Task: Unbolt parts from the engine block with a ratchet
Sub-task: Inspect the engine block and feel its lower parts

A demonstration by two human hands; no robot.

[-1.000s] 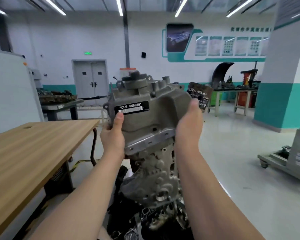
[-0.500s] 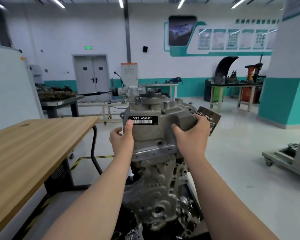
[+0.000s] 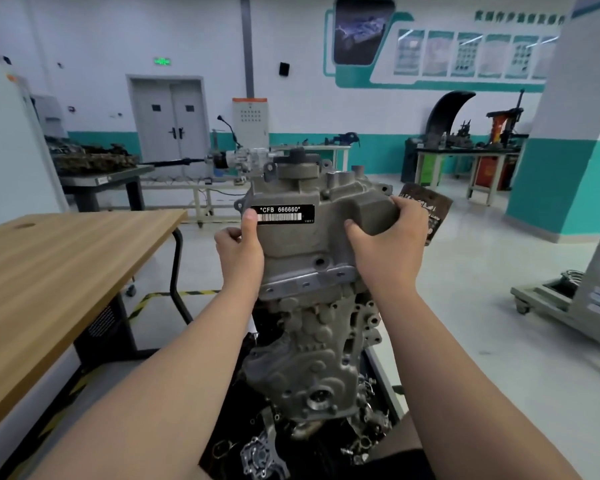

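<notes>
Left grip (image 3: 239,252) and right grip (image 3: 387,251) lowered cover (image 3: 302,244) toward engine block (image 3: 321,358).

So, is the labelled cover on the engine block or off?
On, seating unclear: the cover meets the engine block at its flange; left hand and right hand grip it.

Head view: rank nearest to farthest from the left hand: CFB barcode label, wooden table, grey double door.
1. CFB barcode label: on the engine cover, its end under the thumb of the left hand.
2. wooden table: on the person's left, apart from the hand.
3. grey double door: in the far wall.
</notes>
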